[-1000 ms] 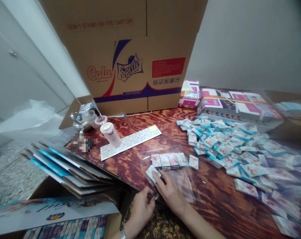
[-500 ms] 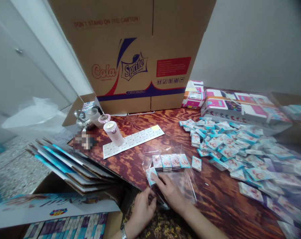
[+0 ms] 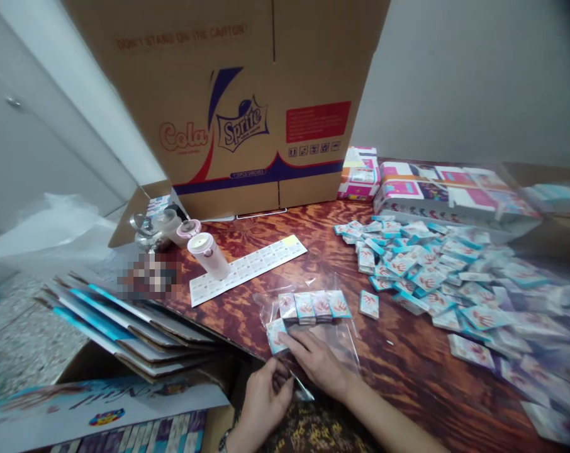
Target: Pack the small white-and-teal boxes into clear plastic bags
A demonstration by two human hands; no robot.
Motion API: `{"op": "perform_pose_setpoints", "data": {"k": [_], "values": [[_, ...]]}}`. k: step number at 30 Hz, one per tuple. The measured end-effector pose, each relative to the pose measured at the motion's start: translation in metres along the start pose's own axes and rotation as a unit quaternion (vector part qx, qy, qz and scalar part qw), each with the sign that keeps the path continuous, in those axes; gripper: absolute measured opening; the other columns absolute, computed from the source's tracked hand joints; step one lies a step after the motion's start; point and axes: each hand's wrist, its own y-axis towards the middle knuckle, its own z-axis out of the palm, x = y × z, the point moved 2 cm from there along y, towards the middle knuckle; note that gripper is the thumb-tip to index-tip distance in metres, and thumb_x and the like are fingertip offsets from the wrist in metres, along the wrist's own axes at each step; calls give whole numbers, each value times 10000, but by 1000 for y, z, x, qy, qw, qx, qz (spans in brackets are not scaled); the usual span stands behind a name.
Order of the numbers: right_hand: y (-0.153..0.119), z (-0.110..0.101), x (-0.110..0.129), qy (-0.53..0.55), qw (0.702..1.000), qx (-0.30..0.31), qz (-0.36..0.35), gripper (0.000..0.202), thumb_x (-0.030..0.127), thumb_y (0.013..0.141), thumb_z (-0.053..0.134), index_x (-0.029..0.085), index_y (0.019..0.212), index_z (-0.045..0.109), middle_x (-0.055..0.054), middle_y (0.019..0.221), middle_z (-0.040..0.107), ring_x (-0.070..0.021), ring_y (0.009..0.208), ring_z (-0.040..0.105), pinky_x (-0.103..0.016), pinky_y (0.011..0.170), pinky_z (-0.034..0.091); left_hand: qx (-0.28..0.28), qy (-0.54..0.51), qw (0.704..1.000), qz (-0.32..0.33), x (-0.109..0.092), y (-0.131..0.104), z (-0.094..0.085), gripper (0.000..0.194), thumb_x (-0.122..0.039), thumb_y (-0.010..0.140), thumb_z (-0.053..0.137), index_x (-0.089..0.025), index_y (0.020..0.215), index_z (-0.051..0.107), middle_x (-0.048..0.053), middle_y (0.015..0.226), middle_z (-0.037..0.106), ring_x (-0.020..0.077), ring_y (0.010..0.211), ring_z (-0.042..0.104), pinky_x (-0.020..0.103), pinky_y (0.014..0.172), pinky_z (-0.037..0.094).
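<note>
A clear plastic bag lies at the table's front edge, with a row of several small hand-printed boxes at its far part. One more small box sits at the bag's left side, just below that row. My right hand reaches over the bag from the right, its fingertips on this box. At the table edge, my left hand is curled with fingers and thumb together near the bag's lower left edge; what it pinches is too small to make out. A single box lies right of the bag.
Many small boxes are heaped on the right. A large carton stands behind, with pink packages beside it. A cup and sticker sheet lie left of centre. An open carton is at lower left.
The view has shifted slightly, moving the scene a little left in the picture. Both hands keep nearly the same pose, the right fingertips still on the small box.
</note>
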Motion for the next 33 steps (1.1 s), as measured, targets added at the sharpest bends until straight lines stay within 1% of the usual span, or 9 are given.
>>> {"op": "perform_pose_setpoints", "data": {"k": [4, 8, 10, 14, 16, 19, 25, 29, 33], "values": [[-2, 6, 2, 6, 1000, -13, 21, 467, 174, 905, 380, 151, 1368, 324, -134, 1126, 580, -200, 1031, 544, -352, 879, 494, 4, 18, 1000, -8, 3, -2, -3, 113, -238, 794, 459, -185, 719, 525, 2, 661, 604, 134, 614, 559, 199, 594, 398], [-5, 13, 3, 19, 998, -31, 60, 486, 170, 887, 405, 132, 1362, 311, -140, 1192, 561, -201, 1099, 518, -354, 912, 481, 9, 20, 1000, -20, 8, -1, -2, 131, -261, 802, 460, -186, 712, 520, -7, 634, 586, 132, 596, 547, 200, 591, 397], [-4, 14, 3, 29, 997, -25, 71, 492, 153, 877, 402, 129, 1360, 310, -138, 1234, 538, -205, 1142, 489, -363, 939, 459, 13, 17, 999, -24, 11, 0, -2, 143, -278, 806, 464, -186, 711, 519, -11, 620, 575, 129, 575, 536, 199, 577, 393], [-3, 9, 2, 69, 995, 14, 78, 497, 143, 863, 405, 124, 1352, 318, -130, 1274, 506, -205, 1172, 454, -364, 973, 412, 21, 28, 999, -26, 14, 2, -2, 165, -306, 815, 459, -179, 733, 526, -3, 633, 577, 135, 587, 535, 208, 587, 395], [-2, 7, 0, 82, 991, 28, 102, 495, 158, 857, 428, 139, 1343, 335, -123, 1251, 522, -212, 1145, 467, -375, 958, 409, 23, 34, 999, -24, 15, 3, -2, 176, -313, 822, 452, -177, 740, 530, 5, 649, 584, 141, 609, 543, 214, 607, 402], [0, 6, -1, 83, 987, 30, 133, 488, 172, 851, 451, 161, 1330, 358, -115, 1192, 559, -220, 1101, 485, -383, 928, 415, 26, 35, 999, -20, 16, 3, -1, 173, -308, 825, 452, -177, 750, 538, 12, 672, 598, 145, 629, 552, 218, 620, 407], [1, 12, 0, 30, 990, 16, 137, 470, 236, 848, 515, 148, 1297, 407, -126, 1133, 597, -243, 1013, 534, -392, 872, 456, 24, 37, 999, -24, 14, 3, 0, 185, -320, 832, 452, -176, 749, 534, 8, 665, 591, 141, 618, 543, 213, 605, 400], [-3, 13, -2, 33, 991, -10, 126, 513, 227, 859, 498, 137, 1340, 341, -131, 1217, 552, -230, 1104, 507, -387, 934, 437, 17, 27, 999, -24, 10, 0, -2, 178, -308, 824, 464, -178, 723, 530, -6, 641, 570, 128, 591, 523, 196, 575, 384], [-3, 8, -2, 47, 992, 0, 115, 550, 248, 874, 477, 142, 1378, 286, -124, 1200, 565, -218, 1089, 524, -378, 932, 447, 11, 27, 999, -25, 9, -2, -2, 175, -300, 819, 466, -178, 713, 532, -12, 618, 558, 123, 571, 506, 193, 558, 376]]}}
